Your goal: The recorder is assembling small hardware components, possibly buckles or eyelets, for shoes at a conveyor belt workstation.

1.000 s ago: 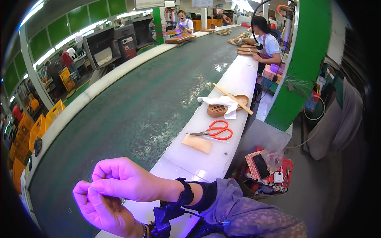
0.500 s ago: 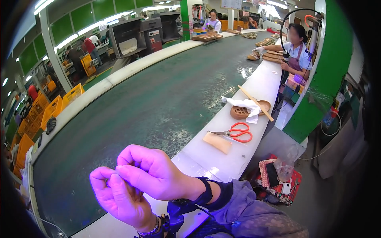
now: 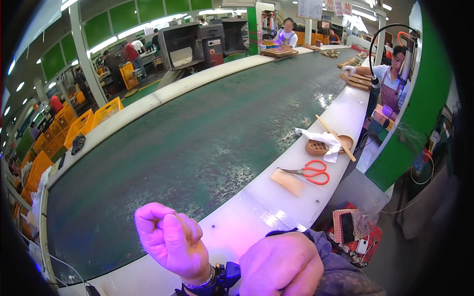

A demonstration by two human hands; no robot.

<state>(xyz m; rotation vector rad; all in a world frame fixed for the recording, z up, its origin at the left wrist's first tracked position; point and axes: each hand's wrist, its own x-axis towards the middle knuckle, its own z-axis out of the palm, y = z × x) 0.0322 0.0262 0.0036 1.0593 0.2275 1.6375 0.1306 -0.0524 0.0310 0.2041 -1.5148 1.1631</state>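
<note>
My left hand [image 3: 173,241] is raised over the near edge of the green belt, fingers curled and thumb pressed toward the index finger. Whatever it pinches, if anything, is too small to make out. Close to my body, my right hand [image 3: 282,264] is closed with its back uppermost, so its fingertips are hidden. Farther along the white ledge lie scissors [image 3: 316,172] with red handles, partly over a tan block [image 3: 288,182]. Beyond them a brown shoe sole [image 3: 316,147] with a gridded hollow has a white cloth [image 3: 323,140] and a wooden stick [image 3: 335,138] across it.
The green conveyor belt [image 3: 192,133] runs away to the far right, with shoes [image 3: 349,62] on it. A co-worker [image 3: 392,79] sits at the right beside a green post [image 3: 419,118]. Yellow crates [image 3: 79,129] stand along the left. A phone [image 3: 347,228] lies low at the right.
My hands were together at the fingertips and are now apart. The right hand has drawn back right and toward my body. The view has shifted, so the ledge things appear farther right and lower.
</note>
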